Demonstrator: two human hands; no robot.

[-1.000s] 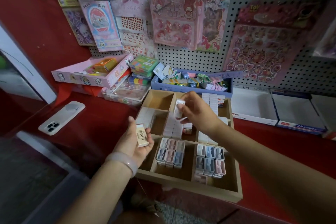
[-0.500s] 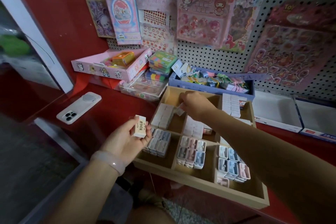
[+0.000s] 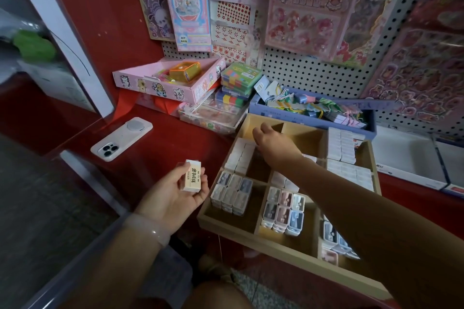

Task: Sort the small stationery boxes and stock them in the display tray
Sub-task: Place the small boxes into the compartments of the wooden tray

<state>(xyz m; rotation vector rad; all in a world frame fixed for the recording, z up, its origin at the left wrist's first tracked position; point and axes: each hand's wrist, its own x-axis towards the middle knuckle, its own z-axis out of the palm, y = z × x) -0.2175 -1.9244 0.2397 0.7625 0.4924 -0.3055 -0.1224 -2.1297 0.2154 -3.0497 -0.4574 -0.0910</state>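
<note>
**Eraser box in hand beside tray**

Left hand (image 3: 173, 198), lower centre of frame: fingers clasped round small cream cardboard eraser box (image 3: 192, 176), just left of compartmented wooden display tray (image 3: 251, 234). Right hand (image 3: 275, 147), centre: reaching into tray's upper-left compartments over white boxes (image 3: 239, 155); finger state hidden, cannot tell.

One wooden tray (image 3: 226, 227) with dividers sits on the red counter. One eraser box (image 3: 192, 179) is held off at its nine o'clock side. One phone (image 3: 120, 139) lies toward ten o'clock. Two hands are out, the left hand (image 3: 173, 198) and the right hand (image 3: 275, 147). The front middle section holds six pastel boxes (image 3: 283, 211) showing on top.
</note>
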